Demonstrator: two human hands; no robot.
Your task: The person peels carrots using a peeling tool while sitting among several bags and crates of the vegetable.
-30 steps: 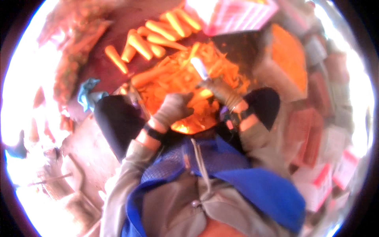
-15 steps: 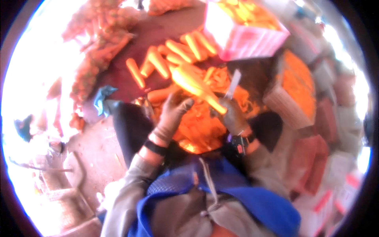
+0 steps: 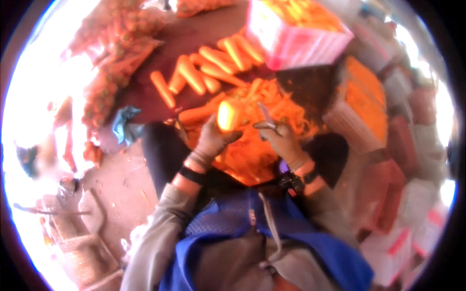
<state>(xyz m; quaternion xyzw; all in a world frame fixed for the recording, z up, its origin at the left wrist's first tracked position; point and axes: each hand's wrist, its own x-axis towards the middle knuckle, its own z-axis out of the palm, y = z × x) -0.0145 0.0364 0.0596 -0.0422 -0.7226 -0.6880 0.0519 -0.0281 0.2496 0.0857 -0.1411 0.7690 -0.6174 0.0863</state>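
my left hand (image 3: 209,140), gloved, has its fingers clamped around a carrot (image 3: 228,115), held up with its cut end facing me, bright and a little washed out by the light. my right hand (image 3: 281,140), also gloved, has its fingers closed on a peeler (image 3: 266,116), whose blade end points up and away from me, just beside the carrot; i cannot tell whether the blade touches it. both hands hover over a heap of orange peelings (image 3: 252,155) that fills the space between my knees and spreads out ahead. beyond the heap, a row of whole carrots (image 3: 213,63) lies side by side on a dark ground cloth (image 3: 145,92), with one carrot set a little apart to the left. a pink crate (image 3: 296,41) holding more carrots stands past them to the right, and a second crate (image 3: 361,111) heaped with orange sits near my right knee. mesh sacks of carrots (image 3: 116,53) are piled at the upper left, and a crumpled blue rag (image 3: 124,126) lies close to my left knee. a dark band sits on my left wrist and a watch (image 3: 291,182) on my right.
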